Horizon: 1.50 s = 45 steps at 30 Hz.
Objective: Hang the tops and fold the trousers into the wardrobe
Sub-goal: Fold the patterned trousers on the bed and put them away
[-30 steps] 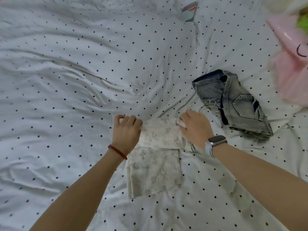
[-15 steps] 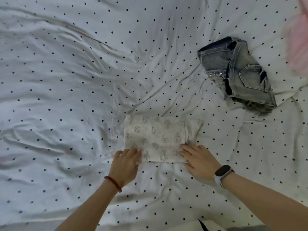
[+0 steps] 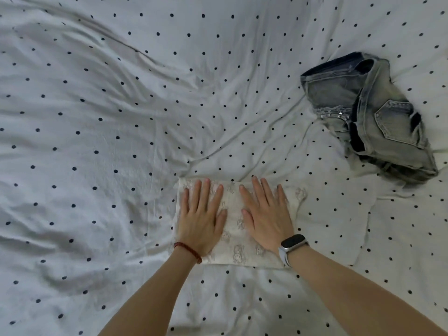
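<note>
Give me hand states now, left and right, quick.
Left hand: open, fingers straight, pressing flat on the folded cloth.
Right hand: open, fingers straight, pressing flat on the same cloth.

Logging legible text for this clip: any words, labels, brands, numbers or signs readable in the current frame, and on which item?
None can be read.
Folded printed garment: small pale figures, no lettering visible.
Smartwatch on the right wrist: screen dark.
Denim shorts: no readable label showing.
Bed sheet: dots only.
</note>
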Each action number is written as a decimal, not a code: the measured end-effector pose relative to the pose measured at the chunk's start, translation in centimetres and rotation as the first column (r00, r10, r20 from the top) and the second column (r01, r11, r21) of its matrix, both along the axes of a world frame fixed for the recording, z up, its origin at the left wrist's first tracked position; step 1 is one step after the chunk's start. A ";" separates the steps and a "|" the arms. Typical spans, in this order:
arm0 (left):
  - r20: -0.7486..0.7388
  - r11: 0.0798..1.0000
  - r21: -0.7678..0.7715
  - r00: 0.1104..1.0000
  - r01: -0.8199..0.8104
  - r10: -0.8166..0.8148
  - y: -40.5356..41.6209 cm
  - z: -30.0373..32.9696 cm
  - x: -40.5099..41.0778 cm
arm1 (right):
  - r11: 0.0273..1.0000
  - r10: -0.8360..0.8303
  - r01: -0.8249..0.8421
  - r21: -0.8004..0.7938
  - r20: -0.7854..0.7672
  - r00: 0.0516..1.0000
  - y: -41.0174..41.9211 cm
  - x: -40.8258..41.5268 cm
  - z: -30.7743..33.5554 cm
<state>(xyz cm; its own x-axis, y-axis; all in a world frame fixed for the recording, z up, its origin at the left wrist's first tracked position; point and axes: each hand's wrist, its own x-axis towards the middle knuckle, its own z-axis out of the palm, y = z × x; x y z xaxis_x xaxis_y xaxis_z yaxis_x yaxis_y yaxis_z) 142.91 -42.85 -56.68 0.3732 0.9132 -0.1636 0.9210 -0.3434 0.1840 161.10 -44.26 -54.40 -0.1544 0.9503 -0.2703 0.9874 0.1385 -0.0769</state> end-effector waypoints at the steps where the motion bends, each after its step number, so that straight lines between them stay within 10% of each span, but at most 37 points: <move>1: -0.016 1.000 0.000 1.000 0.001 -0.001 0.0 -1.0 -0.1 | 1.000 0.002 -0.002 -0.006 0.002 1.000 0.0 0.2 -0.9; 15: -0.056 0.974 -0.006 0.973 -0.224 0.224 -0.9 2.0 -0.2 | 0.987 -0.006 -0.009 -0.159 -0.091 0.996 4.2 0.1 1.8; 22: -0.154 0.699 -0.267 0.745 -0.664 0.649 -3.7 4.5 -1.1 | 0.867 0.012 -0.063 -0.494 -0.107 0.994 8.5 1.1 2.6; 27: -0.132 0.780 -0.219 0.810 -0.586 0.571 -2.9 4.8 -1.2 | 0.883 0.142 -0.142 -0.448 -0.034 0.989 7.6 1.2 4.1; 33: -0.166 0.995 -0.019 0.982 -0.097 0.093 0.7 7.3 -1.2 | 0.928 0.291 -0.294 -0.228 -0.049 0.956 3.8 1.3 6.8; 38: -0.290 0.928 -0.307 0.907 0.213 -0.304 4.7 10.4 0.5 | 0.900 0.427 -0.432 -0.064 -0.077 0.901 2.4 2.2 7.9; 45: -0.060 0.958 -0.288 0.998 0.008 -0.027 4.0 10.4 -2.5 | 0.909 0.178 -0.204 -0.364 -0.103 0.979 2.8 5.3 7.2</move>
<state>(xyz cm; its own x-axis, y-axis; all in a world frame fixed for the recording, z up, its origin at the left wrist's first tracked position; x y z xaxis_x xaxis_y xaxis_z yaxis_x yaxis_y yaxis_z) 140.38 -38.88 -46.31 0.3693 0.8175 -0.4419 0.9281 -0.3006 0.2195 166.39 -41.49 -47.22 -0.3524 0.7344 -0.5801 0.9358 0.2728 -0.2233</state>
